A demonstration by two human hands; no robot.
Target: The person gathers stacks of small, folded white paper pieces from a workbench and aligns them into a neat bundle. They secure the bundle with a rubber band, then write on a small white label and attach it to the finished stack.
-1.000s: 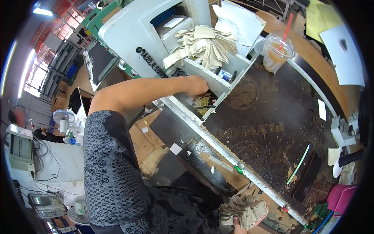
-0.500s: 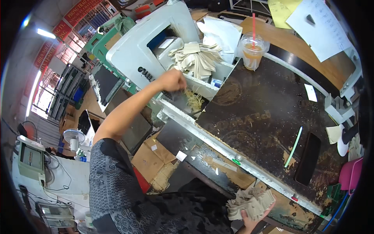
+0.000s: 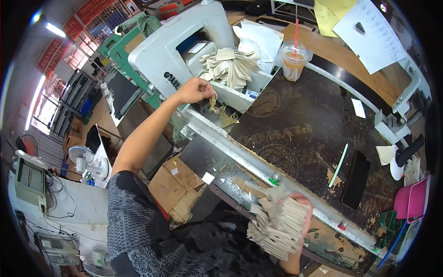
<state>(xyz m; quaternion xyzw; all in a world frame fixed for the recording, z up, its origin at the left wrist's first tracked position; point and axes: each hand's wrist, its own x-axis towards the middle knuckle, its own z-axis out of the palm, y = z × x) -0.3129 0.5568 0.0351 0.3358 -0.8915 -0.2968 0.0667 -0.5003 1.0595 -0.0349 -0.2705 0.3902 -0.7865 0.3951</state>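
My left hand (image 3: 194, 90) pinches a few thin yellowish rubber bands (image 3: 213, 104), which dangle from the fingertips. Just below lies a tangled heap of the same rubber bands (image 3: 228, 118), in a compartment at the machine's side. At the lower right my right hand (image 3: 302, 213) is wrapped round a thick bundle of beige card pieces (image 3: 279, 227). The pieces fan out unevenly toward my body. A larger pile of similar beige pieces (image 3: 230, 68) fills the light grey tray (image 3: 261, 86) beyond my left hand.
A dark worn tabletop (image 3: 295, 111) holds a plastic cup of orange drink (image 3: 294, 61), a black phone (image 3: 356, 179) and a pale green strip (image 3: 339, 165). A grey-white machine (image 3: 152, 57) stands behind my left hand. A pink container (image 3: 410, 199) is at the right edge.
My left hand has lifted slightly and now shows rubber bands hanging from its fingers. My right hand has raised the bundle of card pieces up and inward, toward the table edge.
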